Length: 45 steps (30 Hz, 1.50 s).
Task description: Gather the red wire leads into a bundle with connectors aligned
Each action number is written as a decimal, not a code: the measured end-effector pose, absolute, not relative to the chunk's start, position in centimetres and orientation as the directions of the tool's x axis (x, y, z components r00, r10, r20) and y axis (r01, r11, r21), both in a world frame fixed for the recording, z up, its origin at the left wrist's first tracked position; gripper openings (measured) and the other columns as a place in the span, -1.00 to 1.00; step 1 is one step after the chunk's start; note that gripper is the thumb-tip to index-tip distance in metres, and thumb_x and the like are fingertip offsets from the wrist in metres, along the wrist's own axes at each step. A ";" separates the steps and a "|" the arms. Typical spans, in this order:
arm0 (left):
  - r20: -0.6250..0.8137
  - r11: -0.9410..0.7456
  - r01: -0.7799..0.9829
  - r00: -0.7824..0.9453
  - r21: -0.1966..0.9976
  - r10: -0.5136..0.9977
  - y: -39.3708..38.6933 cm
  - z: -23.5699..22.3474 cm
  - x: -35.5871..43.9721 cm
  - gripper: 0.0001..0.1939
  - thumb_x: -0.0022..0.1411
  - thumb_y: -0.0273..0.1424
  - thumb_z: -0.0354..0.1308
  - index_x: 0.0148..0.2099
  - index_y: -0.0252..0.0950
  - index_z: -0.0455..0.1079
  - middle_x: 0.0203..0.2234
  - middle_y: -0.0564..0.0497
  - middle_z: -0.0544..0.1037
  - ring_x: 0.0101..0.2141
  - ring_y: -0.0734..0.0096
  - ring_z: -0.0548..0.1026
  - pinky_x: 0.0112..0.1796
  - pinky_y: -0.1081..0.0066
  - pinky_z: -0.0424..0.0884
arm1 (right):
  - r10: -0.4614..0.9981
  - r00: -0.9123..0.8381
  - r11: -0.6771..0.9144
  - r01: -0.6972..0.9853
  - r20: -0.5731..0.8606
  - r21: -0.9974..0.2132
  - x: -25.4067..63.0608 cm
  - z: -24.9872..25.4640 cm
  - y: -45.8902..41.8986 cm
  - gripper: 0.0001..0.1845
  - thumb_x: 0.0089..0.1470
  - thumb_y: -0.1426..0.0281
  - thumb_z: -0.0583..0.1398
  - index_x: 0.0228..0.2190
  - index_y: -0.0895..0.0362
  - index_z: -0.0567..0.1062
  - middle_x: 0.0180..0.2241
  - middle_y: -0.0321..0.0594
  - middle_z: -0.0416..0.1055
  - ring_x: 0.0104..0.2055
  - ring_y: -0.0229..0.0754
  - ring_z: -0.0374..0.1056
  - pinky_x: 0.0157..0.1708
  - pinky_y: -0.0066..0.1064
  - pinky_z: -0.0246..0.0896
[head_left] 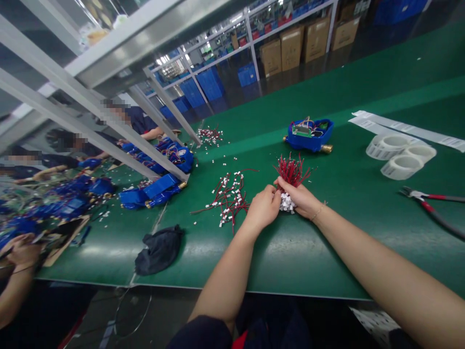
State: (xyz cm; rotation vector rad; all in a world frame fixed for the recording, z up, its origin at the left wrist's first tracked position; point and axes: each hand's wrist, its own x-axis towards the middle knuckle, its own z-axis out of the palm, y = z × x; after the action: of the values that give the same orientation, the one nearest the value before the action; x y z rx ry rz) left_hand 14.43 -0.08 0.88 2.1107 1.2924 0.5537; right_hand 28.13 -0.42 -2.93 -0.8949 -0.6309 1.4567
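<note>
A thick bundle of short red wires with white connectors (290,169) stands between my two hands, red ends up and white plugs low by the table. My left hand (265,206) is closed against the bundle's left side, its thumb and fingertips at the wires. Wrapped round the right side, my right hand (300,198) grips the same bundle. Some of its fingers are hidden behind the wires. To the left of my hands lies a loose, tangled pile of similar red wires (230,198) with white plugs.
Beyond my hands sits a blue housing (310,135) with a circuit board and brass fittings. Label rolls (403,167) and red-handled cutters (421,195) lie to the right. At left are a dark cloth (160,249), blue units (152,191), metal shelf posts and several people working.
</note>
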 end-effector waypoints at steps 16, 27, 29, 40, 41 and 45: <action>-0.007 0.014 -0.250 0.031 0.968 1.000 -0.2 -1.5 19.7 -0.44 0.51 -0.05 -0.42 0.20 -0.23 0.21 0.23 -0.16 0.38 0.22 0.30 0.38 0.18 0.25 0.33 | 0.930 0.334 0.161 -0.746 -0.154 -0.647 27.3 -1.5 -0.3 -0.55 -0.12 0.07 0.47 -0.42 0.06 0.42 -0.50 -0.42 0.37 -0.35 -0.29 0.42 -0.27 -0.45 0.44; 0.226 -0.227 0.065 0.034 0.972 0.974 -0.6 -2.1 19.5 -0.55 0.49 -0.02 -0.17 0.14 -0.16 0.33 0.10 -0.09 0.47 0.13 0.22 0.43 0.17 0.22 0.32 | 0.902 0.321 0.052 -0.745 -0.289 -0.665 24.8 -3.0 -1.4 -0.59 -0.15 0.14 0.50 -0.37 0.11 0.53 -0.40 -0.28 0.55 -0.42 -0.24 0.46 -0.44 -0.45 0.44; 0.228 -0.242 0.112 0.122 0.964 0.966 0.8 -1.3 18.4 -0.53 0.51 -0.07 -0.25 0.15 -0.20 0.32 0.05 -0.12 0.52 0.04 0.23 0.51 0.07 0.22 0.41 | 0.888 0.348 0.082 -0.764 -0.301 -0.640 25.6 -3.2 -0.6 -0.61 -0.11 0.14 0.48 -0.39 0.09 0.49 -0.48 -0.37 0.49 -0.48 -0.29 0.42 -0.47 -0.48 0.44; 0.133 -0.331 0.780 0.309 0.531 0.942 12.6 2.5 4.8 -0.59 0.17 -0.66 0.16 -0.03 -0.14 0.57 0.15 0.00 0.51 0.20 0.17 0.38 0.26 0.19 0.18 | 0.914 0.251 0.050 -0.851 -0.320 -0.524 27.9 -3.0 1.3 -0.66 -0.03 0.24 0.47 -0.43 0.11 0.44 -0.56 -0.45 0.35 -0.51 -0.38 0.39 -0.39 -0.54 0.46; 0.107 -0.351 0.792 0.345 0.499 0.932 13.2 2.5 4.8 -0.57 0.16 -0.66 0.18 -0.02 -0.12 0.57 0.17 0.02 0.49 0.21 0.19 0.38 0.26 0.22 0.18 | 0.913 0.245 0.045 -0.854 -0.325 -0.518 27.9 -3.0 1.4 -0.66 -0.03 0.25 0.47 -0.43 0.11 0.44 -0.56 -0.44 0.36 -0.51 -0.38 0.39 -0.41 -0.55 0.45; 0.005 -0.404 0.823 0.439 0.399 0.899 15.1 2.4 5.4 -0.71 0.20 -0.57 0.25 -0.08 -0.16 0.59 0.06 -0.01 0.58 0.13 0.22 0.46 0.21 0.23 0.26 | 0.911 0.227 0.027 -0.866 -0.344 -0.500 28.1 -3.1 1.3 -0.69 0.02 0.26 0.44 -0.42 0.11 0.45 -0.54 -0.41 0.41 -0.51 -0.37 0.40 -0.47 -0.56 0.43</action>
State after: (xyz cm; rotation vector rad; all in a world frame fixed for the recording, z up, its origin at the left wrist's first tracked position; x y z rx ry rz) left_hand 5.43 15.06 2.43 2.3585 1.4710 0.3124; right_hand 28.06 1.34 -3.09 -0.7046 -0.0790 1.3747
